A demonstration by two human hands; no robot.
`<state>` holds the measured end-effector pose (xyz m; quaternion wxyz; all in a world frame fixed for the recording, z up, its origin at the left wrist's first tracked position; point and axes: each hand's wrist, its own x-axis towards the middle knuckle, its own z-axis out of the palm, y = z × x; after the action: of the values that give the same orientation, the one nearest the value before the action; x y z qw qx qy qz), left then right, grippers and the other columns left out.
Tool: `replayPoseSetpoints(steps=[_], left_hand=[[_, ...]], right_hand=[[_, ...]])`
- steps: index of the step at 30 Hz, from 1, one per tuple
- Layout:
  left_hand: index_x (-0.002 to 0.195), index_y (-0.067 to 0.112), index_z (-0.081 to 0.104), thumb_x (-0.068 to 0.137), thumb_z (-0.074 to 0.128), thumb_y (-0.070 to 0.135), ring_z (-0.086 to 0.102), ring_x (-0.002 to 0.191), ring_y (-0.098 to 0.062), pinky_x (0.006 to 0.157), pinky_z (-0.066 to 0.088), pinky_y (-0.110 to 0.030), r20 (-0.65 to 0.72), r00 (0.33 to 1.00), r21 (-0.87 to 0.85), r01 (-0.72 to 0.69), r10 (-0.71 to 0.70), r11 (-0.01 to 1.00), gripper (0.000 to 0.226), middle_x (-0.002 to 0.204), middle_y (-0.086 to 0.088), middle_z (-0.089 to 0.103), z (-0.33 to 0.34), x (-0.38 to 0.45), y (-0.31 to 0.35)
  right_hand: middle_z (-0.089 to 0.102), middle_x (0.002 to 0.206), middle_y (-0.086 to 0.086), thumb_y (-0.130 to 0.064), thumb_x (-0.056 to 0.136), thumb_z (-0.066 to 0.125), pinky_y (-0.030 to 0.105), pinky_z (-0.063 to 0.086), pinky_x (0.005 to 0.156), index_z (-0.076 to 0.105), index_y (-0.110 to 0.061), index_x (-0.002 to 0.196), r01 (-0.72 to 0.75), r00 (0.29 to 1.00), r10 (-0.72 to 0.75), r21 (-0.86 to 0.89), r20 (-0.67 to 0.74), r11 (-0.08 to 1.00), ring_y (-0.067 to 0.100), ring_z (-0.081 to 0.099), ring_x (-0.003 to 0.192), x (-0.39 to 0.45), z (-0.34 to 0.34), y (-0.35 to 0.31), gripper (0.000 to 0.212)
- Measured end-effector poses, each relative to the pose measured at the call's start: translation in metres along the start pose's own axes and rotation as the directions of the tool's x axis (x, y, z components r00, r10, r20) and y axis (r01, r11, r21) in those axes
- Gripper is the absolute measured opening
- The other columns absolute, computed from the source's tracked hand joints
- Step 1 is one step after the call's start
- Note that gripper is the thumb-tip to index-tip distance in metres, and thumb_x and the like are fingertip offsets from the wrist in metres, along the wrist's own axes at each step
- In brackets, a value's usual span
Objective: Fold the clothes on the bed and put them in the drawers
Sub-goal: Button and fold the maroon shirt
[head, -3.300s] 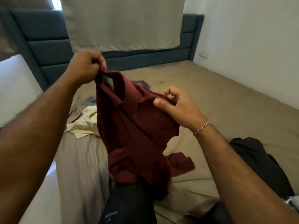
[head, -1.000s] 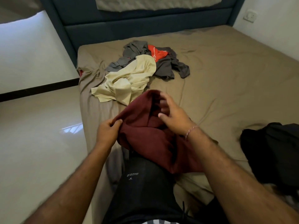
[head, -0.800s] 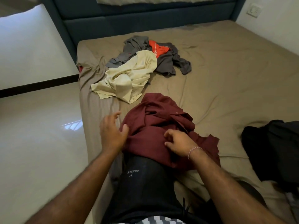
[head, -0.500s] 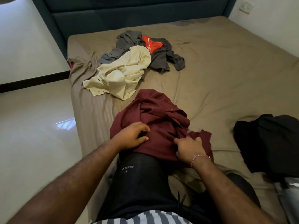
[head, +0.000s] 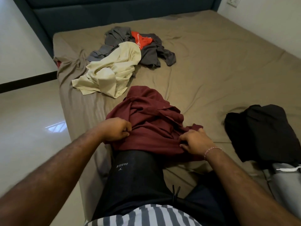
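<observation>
A maroon polo shirt [head: 146,118] lies crumpled on the bed [head: 211,62], its near edge draped over my black-clad knee. My left hand [head: 116,130] pinches the shirt's left edge with curled fingers. My right hand [head: 194,141] grips the fabric at the shirt's right side, fingers curled into the cloth. A cream garment [head: 110,74] lies loose beyond the shirt. Behind it sits a grey garment [head: 151,53] with an orange-red piece [head: 141,40] on top.
A black pile of clothes [head: 260,131] lies at the right, with a grey garment [head: 285,176] nearer me. The blue padded headboard [head: 114,12] closes the far end. Glossy floor [head: 29,128] runs along the bed's left edge.
The shirt came down from the air onto the bed and my knee. Both hands shifted to its near edge, and their fingers have now curled into the fabric.
</observation>
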<state>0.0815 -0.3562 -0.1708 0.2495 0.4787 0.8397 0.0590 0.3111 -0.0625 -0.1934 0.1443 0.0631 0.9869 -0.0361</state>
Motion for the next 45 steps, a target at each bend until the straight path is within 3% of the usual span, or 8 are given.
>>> replayPoseSetpoints(steps=[5,11,16,20,23,30,36,45], left_hand=[[0.091,0.027,0.068,0.096,0.071,0.018,0.066,0.079,-0.006,0.074,0.050,-0.020,-0.575,0.817,-0.352,-0.201,-0.041,0.914,0.011,0.085,0.008,0.071,-0.079,0.009,0.030],[0.086,0.021,0.062,0.099,0.065,0.003,0.052,0.063,0.001,0.061,0.041,-0.017,-0.800,0.590,-0.489,-0.538,-0.107,0.687,0.022,0.073,0.007,0.062,-0.233,0.026,0.080],[0.078,0.021,0.072,0.087,0.085,0.028,0.066,0.069,-0.010,0.072,0.050,-0.028,-0.720,0.694,-0.332,-0.364,0.016,0.870,0.016,0.076,-0.004,0.076,-0.350,0.013,0.082],[0.085,0.042,0.066,0.081,0.081,0.055,0.067,0.081,-0.014,0.067,0.044,-0.028,-0.662,0.738,0.302,0.105,0.130,0.947,0.020,0.077,0.015,0.065,-0.415,-0.001,0.088],[0.100,0.039,0.070,0.089,0.067,0.038,0.064,0.084,-0.026,0.067,0.045,-0.033,-0.802,0.594,0.379,0.432,0.058,0.818,0.011,0.092,0.005,0.066,-0.441,-0.010,0.086],[0.107,0.014,0.071,0.087,0.061,0.016,0.066,0.098,-0.046,0.081,0.054,-0.047,-0.894,0.226,-0.243,0.483,-0.388,0.841,0.022,0.108,-0.021,0.069,-0.452,-0.020,0.047],[0.111,0.007,0.069,0.097,0.057,0.026,0.071,0.078,-0.031,0.069,0.059,-0.038,-0.507,0.616,-0.844,-0.215,-0.603,0.491,0.027,0.097,-0.016,0.075,-0.460,-0.005,0.061],[0.065,0.022,0.049,0.094,0.042,0.060,0.033,0.038,-0.013,0.047,0.024,-0.019,-0.183,0.752,-0.831,0.225,-0.633,0.508,0.049,0.054,0.001,0.045,-0.405,0.059,0.040]], right_hand=[[0.074,0.093,0.002,-0.037,0.101,0.058,0.040,0.053,0.078,0.068,-0.025,0.097,-0.159,0.924,0.271,0.372,-0.271,0.915,0.028,0.068,0.092,0.005,-0.059,0.027,0.017],[0.058,0.063,0.001,-0.053,0.093,0.068,0.038,0.045,0.061,0.057,-0.016,0.066,-0.017,0.853,0.267,0.487,-0.449,0.873,0.017,0.058,0.062,0.010,-0.211,0.060,0.047],[0.073,0.080,0.001,-0.039,0.101,0.060,0.044,0.056,0.079,0.071,-0.015,0.085,-0.121,0.823,0.315,0.395,-0.473,0.911,0.020,0.068,0.078,0.012,-0.324,0.093,0.031],[0.075,0.087,0.005,-0.034,0.096,0.067,0.037,0.056,0.077,0.078,-0.020,0.091,-0.241,0.719,0.380,0.304,-0.582,0.922,0.026,0.069,0.086,0.009,-0.384,0.094,0.019],[0.070,0.084,0.000,-0.036,0.094,0.062,0.031,0.051,0.067,0.075,-0.029,0.092,-0.384,0.607,0.391,0.176,-0.692,0.906,0.025,0.065,0.078,0.003,-0.414,0.084,0.015],[0.043,0.057,-0.005,-0.013,0.090,0.042,0.024,0.023,0.048,0.063,-0.020,0.092,-0.618,0.400,0.263,-0.047,-0.878,0.785,0.020,0.038,0.046,-0.008,-0.445,0.078,0.022],[0.052,0.068,0.002,-0.016,0.090,0.048,0.029,0.035,0.054,0.062,-0.018,0.098,-0.664,0.339,0.436,0.116,-0.834,0.739,0.029,0.051,0.062,-0.001,-0.422,0.102,0.016],[0.073,0.070,0.024,-0.009,0.095,0.028,0.019,0.038,0.044,0.053,0.007,0.111,-0.256,0.636,0.770,0.955,0.049,0.151,0.027,0.063,0.041,0.047,-0.352,0.138,0.034]])
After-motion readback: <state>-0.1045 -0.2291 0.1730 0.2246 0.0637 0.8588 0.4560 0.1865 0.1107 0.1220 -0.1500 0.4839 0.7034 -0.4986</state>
